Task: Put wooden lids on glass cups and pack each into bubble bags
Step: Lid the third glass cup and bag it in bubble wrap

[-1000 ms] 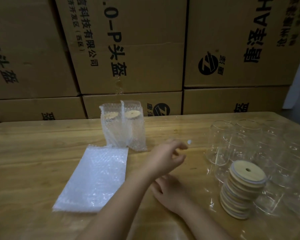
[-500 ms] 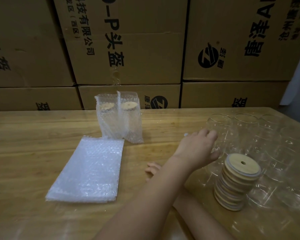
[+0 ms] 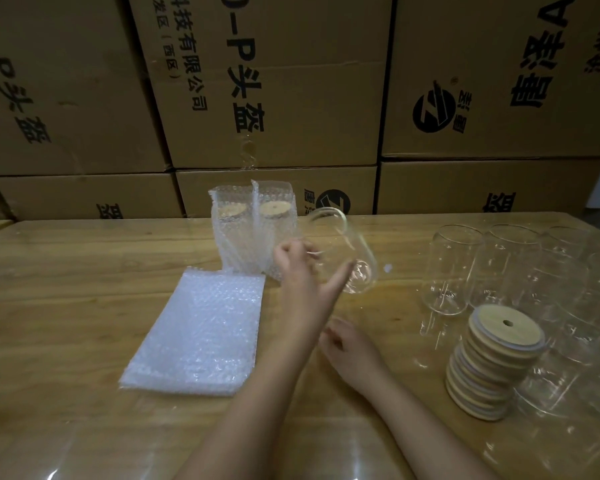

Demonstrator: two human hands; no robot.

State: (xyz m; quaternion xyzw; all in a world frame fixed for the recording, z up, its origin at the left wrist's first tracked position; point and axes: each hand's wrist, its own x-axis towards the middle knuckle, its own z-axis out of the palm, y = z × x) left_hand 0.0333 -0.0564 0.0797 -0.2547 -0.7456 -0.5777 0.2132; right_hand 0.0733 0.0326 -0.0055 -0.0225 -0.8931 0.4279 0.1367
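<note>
**Left hand [image 3: 300, 275] has a cup [image 3: 347, 237] up, no lid on it yet**

We see the fingers curled round the cup's wall, thumb near the base. The cup is off the table [image 3: 66, 289], tilted, mouth up and away from us, in front of the two packed cups [image 3: 253, 230]. A grip low on the body leaves the rim free, which is what we'd want for seating a lid.

Right hand [image 3: 352, 351] lies on the table below it, fingers relaxed, holding nothing. Our read: it's free to fetch from the lids [image 3: 489, 362], stacked just to its right. That stack leans, so we'd lift from the top, not drag.

The layout looks like a line:
- Bare cups [image 3: 454, 268] are clustered upright far right, behind the lids.
- Flat bags [image 3: 198, 334] are piled on the left.
- Finished ones stand at the back, out of the work area.

Boxes [image 3: 274, 81] wall off the rear edge.

Progress is early: two are done, and we can't count what's left because the glass overlaps.
</note>
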